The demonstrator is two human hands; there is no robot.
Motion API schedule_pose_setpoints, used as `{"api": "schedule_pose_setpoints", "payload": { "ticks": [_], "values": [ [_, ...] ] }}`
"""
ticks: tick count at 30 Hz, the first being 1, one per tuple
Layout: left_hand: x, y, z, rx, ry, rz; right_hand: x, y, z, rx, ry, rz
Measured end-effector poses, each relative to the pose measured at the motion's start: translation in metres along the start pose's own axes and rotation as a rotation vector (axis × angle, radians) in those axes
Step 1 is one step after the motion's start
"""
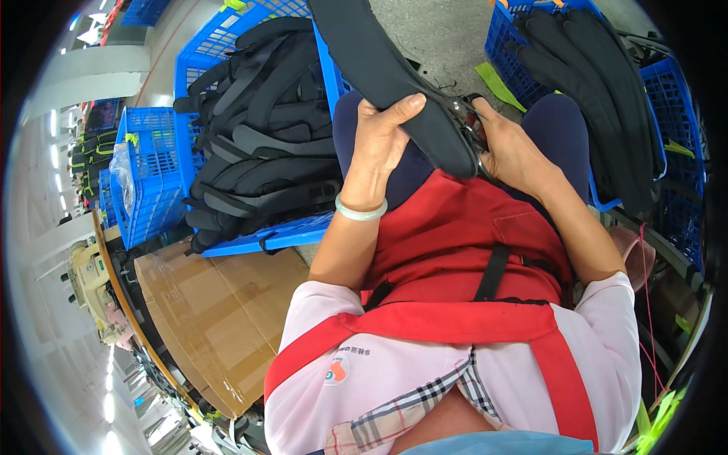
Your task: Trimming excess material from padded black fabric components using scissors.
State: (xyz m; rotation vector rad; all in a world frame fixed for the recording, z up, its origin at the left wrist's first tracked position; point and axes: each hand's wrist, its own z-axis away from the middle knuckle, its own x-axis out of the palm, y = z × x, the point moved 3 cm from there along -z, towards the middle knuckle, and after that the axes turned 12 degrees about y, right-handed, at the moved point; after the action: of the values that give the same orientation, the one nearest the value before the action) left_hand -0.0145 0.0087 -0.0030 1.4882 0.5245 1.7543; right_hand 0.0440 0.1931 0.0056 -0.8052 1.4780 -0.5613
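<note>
The black strap (436, 136) is held over the lap, between the knees. Left hand (381, 140) pinches it, thumb on top; right hand (516, 150) grips a metal tool (463, 114) (type unclear) at its edge. Strap-filled blue crates, left (277, 240) and right (502, 47), flank both knees; a carton (227, 315) sits near the left elbow.

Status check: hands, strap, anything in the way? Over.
Left hand grips black strap. Right hand holds metal hand tool at strap's edge. Blue crates both sides; nothing visibly blocking.
</note>
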Motion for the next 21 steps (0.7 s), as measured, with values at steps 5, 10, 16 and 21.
{"api": "schedule_pose_setpoints", "payload": {
  "ticks": [5, 10, 16, 21],
  "values": [
    [-0.002, -0.001, 0.002, 0.011, -0.030, 0.009, -0.005, -0.006, -0.001, -0.099, 0.028, 0.030],
    [0.002, 0.000, 0.004, -0.038, -0.014, 0.053, -0.001, 0.001, -0.002, 0.041, -0.056, -0.035],
    [0.000, -0.001, 0.004, -0.036, -0.044, 0.067, -0.014, -0.004, 0.002, 0.074, -0.117, -0.107],
    [0.001, -0.003, 0.007, -0.034, -0.076, 0.018, -0.016, -0.011, 0.003, -0.005, -0.011, -0.072]
  ]
}}
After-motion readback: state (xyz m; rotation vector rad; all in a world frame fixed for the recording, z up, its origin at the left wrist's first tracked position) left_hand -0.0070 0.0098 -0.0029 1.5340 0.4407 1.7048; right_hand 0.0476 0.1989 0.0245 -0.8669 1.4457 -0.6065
